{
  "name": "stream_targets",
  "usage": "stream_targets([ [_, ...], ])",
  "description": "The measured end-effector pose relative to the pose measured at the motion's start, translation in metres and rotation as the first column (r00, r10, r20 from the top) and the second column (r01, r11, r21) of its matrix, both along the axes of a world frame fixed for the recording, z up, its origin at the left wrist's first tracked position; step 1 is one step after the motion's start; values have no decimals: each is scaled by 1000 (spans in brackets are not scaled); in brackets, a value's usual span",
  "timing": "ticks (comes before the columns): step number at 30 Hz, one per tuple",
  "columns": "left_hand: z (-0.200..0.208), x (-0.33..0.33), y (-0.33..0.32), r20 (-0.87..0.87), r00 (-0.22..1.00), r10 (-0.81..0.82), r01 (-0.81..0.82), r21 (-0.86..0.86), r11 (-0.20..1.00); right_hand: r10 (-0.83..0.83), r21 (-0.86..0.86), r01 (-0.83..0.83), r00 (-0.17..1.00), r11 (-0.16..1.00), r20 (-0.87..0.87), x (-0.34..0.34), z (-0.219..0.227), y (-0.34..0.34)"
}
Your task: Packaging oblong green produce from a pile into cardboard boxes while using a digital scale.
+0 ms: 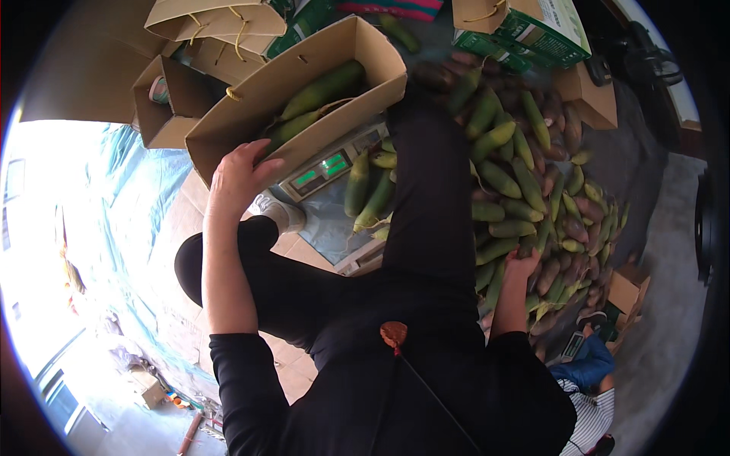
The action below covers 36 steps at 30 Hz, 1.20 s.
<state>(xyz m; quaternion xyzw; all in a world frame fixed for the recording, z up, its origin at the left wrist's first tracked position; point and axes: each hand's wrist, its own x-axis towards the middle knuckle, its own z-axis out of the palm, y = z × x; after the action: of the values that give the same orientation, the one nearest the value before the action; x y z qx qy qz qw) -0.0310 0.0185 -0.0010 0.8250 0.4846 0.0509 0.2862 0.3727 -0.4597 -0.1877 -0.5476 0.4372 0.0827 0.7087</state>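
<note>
A long open cardboard box point(342, 118) stands tilted at the upper left, with a few green radishes point(327, 87) inside. My left hand point(245, 171) grips the box's near left rim, fingers over the edge and thumb on the outer wall. Just under the box's near side is a weighing scale point(319, 173) with a lit green display. To the right, my right hand point(523, 264) reaches into a large heap of radishes point(498, 178), its fingers closed round the end of a green radish point(543, 234).
Several loose radishes point(369, 194) lie between the scale and my leg. Beyond the box are a paper-like carton with cord handles point(217, 23) and a smaller carton point(171, 114). A green printed box point(532, 34) stands behind the heap. Another person point(589, 380) sits at the lower right.
</note>
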Motion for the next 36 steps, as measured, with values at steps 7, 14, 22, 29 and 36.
stream_targets([
  [7,8,-3,-4,-76,997,-10,8,-16,1000,395,5,-410,882,912,257,-15,87,103],
  [14,5,-3,-3,-63,998,-7,7,-10,1000,756,-157,-859,324,486,569,-31,207,244],
  [22,8,-6,-4,-52,999,-6,6,-1,1000,769,-493,-870,-295,29,567,-74,267,390],
  [29,12,-5,-2,-105,994,-27,25,-18,1000,666,-991,-89,-734,101,134,-154,286,447],
  [36,6,-10,2,-59,998,-21,21,-14,1000,484,-972,-219,-843,90,234,-196,246,459],
])
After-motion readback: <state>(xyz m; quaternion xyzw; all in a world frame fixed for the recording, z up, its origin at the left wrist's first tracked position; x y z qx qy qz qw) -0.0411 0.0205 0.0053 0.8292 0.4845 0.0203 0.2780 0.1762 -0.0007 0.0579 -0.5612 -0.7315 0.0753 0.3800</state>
